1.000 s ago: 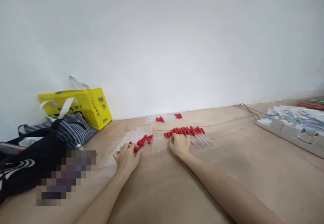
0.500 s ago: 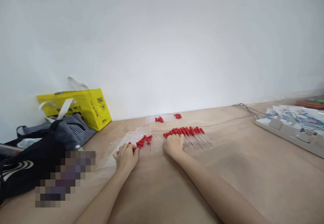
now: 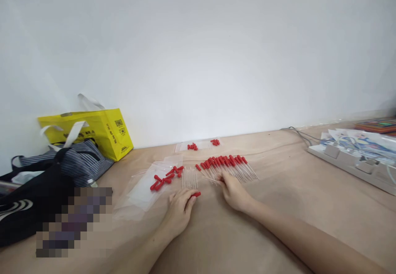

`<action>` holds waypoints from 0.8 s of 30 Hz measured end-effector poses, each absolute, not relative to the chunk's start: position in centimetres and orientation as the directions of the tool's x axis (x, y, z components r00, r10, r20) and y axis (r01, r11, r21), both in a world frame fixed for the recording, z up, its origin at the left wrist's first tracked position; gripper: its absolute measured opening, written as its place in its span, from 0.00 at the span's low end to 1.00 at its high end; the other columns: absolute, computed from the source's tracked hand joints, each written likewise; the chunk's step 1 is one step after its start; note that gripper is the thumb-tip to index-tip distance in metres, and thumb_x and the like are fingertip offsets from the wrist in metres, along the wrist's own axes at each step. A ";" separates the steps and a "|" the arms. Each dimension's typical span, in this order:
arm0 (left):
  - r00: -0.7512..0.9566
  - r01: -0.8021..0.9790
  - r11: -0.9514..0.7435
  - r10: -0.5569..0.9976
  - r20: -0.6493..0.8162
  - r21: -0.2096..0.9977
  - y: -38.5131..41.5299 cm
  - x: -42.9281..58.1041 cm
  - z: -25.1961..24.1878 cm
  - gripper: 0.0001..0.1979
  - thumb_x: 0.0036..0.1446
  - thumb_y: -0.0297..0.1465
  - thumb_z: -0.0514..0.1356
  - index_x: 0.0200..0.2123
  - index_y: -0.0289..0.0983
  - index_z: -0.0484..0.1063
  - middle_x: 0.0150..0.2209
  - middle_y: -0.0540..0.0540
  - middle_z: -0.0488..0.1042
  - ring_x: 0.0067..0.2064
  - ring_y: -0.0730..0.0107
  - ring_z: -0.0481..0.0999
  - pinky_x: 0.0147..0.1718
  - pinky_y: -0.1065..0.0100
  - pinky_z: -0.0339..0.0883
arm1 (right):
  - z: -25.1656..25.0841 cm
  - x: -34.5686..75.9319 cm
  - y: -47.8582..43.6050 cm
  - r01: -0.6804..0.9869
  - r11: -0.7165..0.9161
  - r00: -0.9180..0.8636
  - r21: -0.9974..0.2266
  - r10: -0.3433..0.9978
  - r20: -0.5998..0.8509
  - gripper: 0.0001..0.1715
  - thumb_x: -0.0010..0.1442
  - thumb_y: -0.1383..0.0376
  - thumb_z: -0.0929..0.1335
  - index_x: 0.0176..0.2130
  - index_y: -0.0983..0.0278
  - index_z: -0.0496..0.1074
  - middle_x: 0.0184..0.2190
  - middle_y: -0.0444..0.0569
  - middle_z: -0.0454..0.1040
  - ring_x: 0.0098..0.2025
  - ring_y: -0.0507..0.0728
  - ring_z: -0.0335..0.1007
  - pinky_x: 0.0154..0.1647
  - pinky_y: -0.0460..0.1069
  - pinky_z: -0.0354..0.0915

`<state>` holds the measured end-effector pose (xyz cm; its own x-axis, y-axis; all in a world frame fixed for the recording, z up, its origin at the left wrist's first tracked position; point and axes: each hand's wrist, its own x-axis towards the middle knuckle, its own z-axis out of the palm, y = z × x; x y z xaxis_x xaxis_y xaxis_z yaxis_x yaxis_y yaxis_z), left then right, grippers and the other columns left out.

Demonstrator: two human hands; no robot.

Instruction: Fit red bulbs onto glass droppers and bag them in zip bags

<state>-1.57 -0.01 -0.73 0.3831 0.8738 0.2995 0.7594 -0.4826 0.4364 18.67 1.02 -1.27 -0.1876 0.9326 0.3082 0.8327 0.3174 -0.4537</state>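
My left hand (image 3: 180, 206) is closed in a pinch on a red rubber bulb (image 3: 196, 194) just above the tan table (image 3: 278, 208). My right hand (image 3: 234, 192) pinches a thin clear glass tube (image 3: 210, 179) that points left toward the bulb. Behind my right hand lies a row of assembled droppers with red bulbs (image 3: 225, 165). Loose red bulbs (image 3: 165, 176) sit on a clear plastic bag (image 3: 145, 187) to the left. A small bunch of bare glass tubes (image 3: 189, 178) lies between the bag and the droppers.
A second clear bag with a few red bulbs (image 3: 202, 144) lies by the white wall. At the left stand a yellow bag (image 3: 102, 131), a striped bag (image 3: 74, 162) and a black bag (image 3: 34, 204). A white power strip with cables and papers (image 3: 352, 158) is at the right.
My left hand left the pile of bulbs and moved right with one bulb. My right hand drew back from the dropper row, holding a glass tube. The view shifted slightly.
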 end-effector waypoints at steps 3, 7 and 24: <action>0.400 0.749 -0.497 0.867 0.298 0.438 -0.3 -1.2 -0.5 0.12 0.57 0.31 0.46 0.37 0.42 0.69 0.38 0.48 0.74 0.42 0.61 0.70 0.42 0.57 0.57 | -2.4 20.9 -0.9 0.654 0.539 -0.283 -0.531 0.825 0.489 0.18 0.57 0.74 0.56 0.47 0.65 0.61 0.41 0.53 0.67 0.42 0.55 0.63 0.41 0.50 0.60; 0.425 0.735 -0.517 0.855 0.297 0.438 -0.7 -0.8 -0.1 0.10 0.56 0.33 0.48 0.35 0.42 0.69 0.37 0.49 0.74 0.41 0.61 0.70 0.43 0.55 0.55 | -2.7 21.3 -2.2 0.582 0.587 -0.353 -0.563 0.806 0.475 0.20 0.56 0.76 0.56 0.45 0.62 0.65 0.36 0.50 0.67 0.38 0.55 0.63 0.39 0.50 0.60; 0.372 0.703 -0.526 0.845 0.383 0.479 -1.0 -0.4 -0.8 0.10 0.55 0.35 0.50 0.33 0.42 0.70 0.33 0.50 0.75 0.38 0.64 0.71 0.41 0.58 0.56 | -2.2 19.2 -3.3 0.626 0.589 -0.415 -0.511 0.806 0.421 0.14 0.59 0.70 0.58 0.42 0.62 0.68 0.31 0.48 0.68 0.35 0.53 0.63 0.37 0.50 0.54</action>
<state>-0.42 -1.04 -0.77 0.3719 0.8455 0.3832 0.7026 -0.5262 0.4790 19.16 -3.34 -2.23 -0.4153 0.8064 0.4210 0.6257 0.5892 -0.5113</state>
